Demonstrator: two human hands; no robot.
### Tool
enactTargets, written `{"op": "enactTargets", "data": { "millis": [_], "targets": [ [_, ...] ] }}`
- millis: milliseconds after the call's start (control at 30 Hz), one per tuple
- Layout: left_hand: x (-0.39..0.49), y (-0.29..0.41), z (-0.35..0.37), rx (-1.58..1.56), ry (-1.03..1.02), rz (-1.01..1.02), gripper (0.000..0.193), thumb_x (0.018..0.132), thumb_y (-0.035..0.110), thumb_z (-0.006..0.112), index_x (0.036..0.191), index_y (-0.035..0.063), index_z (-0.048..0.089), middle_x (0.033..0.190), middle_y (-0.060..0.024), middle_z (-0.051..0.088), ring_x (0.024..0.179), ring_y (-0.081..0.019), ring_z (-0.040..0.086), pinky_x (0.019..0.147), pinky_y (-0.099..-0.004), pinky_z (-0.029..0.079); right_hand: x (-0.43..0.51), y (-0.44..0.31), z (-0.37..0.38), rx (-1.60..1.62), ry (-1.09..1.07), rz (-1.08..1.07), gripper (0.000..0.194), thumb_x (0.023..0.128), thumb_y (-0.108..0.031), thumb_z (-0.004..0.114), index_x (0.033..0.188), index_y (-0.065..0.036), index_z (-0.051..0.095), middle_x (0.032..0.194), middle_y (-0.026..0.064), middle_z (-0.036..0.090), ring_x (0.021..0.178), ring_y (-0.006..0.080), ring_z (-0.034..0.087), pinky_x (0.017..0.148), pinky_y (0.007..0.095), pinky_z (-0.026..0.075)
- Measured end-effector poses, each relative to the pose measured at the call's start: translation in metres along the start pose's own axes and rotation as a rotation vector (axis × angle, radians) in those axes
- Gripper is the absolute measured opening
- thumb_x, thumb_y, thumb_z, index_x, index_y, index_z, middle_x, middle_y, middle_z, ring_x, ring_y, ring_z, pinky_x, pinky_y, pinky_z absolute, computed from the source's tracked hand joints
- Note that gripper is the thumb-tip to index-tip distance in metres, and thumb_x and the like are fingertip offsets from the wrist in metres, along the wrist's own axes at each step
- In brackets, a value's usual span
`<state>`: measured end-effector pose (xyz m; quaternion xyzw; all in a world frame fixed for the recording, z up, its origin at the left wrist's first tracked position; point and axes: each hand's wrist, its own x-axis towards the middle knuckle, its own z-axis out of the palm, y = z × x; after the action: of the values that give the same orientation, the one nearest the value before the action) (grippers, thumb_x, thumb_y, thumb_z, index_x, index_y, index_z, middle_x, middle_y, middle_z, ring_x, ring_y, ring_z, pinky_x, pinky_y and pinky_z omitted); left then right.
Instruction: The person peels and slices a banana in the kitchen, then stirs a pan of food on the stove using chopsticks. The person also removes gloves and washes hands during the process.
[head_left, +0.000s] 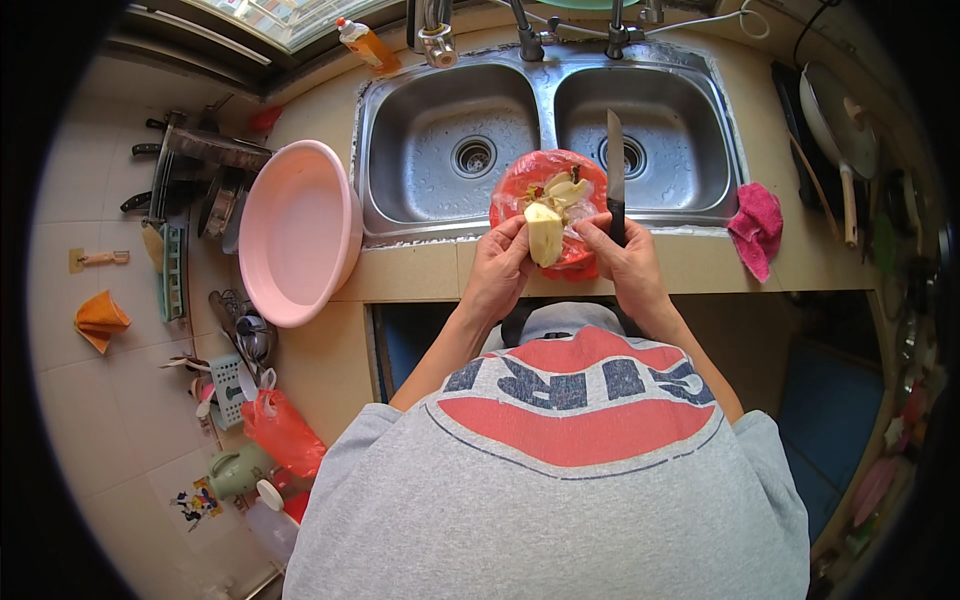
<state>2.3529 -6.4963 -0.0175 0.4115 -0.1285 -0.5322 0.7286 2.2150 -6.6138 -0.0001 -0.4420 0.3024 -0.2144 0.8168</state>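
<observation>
My left hand (499, 259) pinches a pale, peeled piece of fruit or vegetable (544, 236) between thumb and fingers. A kitchen knife (615, 161) with a black handle is gripped in my right hand (631, 259), its blade pointing away from me over the right sink basin. Below both hands is a red plastic container (510, 180) with clear plastic film in it, at the front edge of the sink. Pale scraps (568, 189) lie in the container, just beyond the held piece. The hands partly cover its near side.
A double-basin steel sink (547, 112) lies ahead, with taps (531, 45) behind. On the left, a pink basin (296, 232) leans beside a knife rack (161, 172). A pink cloth (756, 229) and a pan (836, 120) are on the right. Dish soap (367, 46) stands behind.
</observation>
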Motion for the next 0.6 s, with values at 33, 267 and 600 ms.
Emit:
{"op": "enactTargets", "data": {
  "millis": [33,267,600],
  "targets": [
    [0.000,0.000,0.001,0.011,0.012,0.001,0.030,0.096,0.017,0.048,0.119,-0.0023,0.052,0.108,-0.0078,0.061,0.095,-0.0134,0.061,0.082,-0.0266,0.051,0.000,-0.001,0.002,0.002,-0.006,-0.007,0.015,0.084,-0.015,0.068,0.088,-0.001,0.064,0.078,0.0002,0.063,0.070,0.0038,0.056,0.063,0.0174,0.046],
    [-0.002,0.002,0.020,0.772,0.241,0.331,0.018,0.092,0.009,0.054,0.102,-0.0037,0.062,0.088,-0.0052,0.063,0.079,-0.0091,0.058,0.070,-0.0221,0.047,0.000,-0.001,0.019,-0.384,0.087,-0.238,0.041,0.070,-0.027,0.082,0.090,0.000,0.058,0.082,0.0035,0.064,0.074,0.0065,0.058,0.065,0.0219,0.049],
    [-0.001,0.004,0.032,1.020,0.283,0.582,0.010,0.087,0.003,0.057,0.092,-0.0051,0.061,0.080,-0.0114,0.062,0.071,-0.0145,0.058,0.062,-0.0267,0.046,0.007,0.002,0.023,-0.437,0.108,-0.265,0.033,0.071,-0.020,0.079,0.089,0.001,0.062,0.081,0.0052,0.066,0.072,0.0074,0.060,0.065,0.0239,0.050]
  ]
}}
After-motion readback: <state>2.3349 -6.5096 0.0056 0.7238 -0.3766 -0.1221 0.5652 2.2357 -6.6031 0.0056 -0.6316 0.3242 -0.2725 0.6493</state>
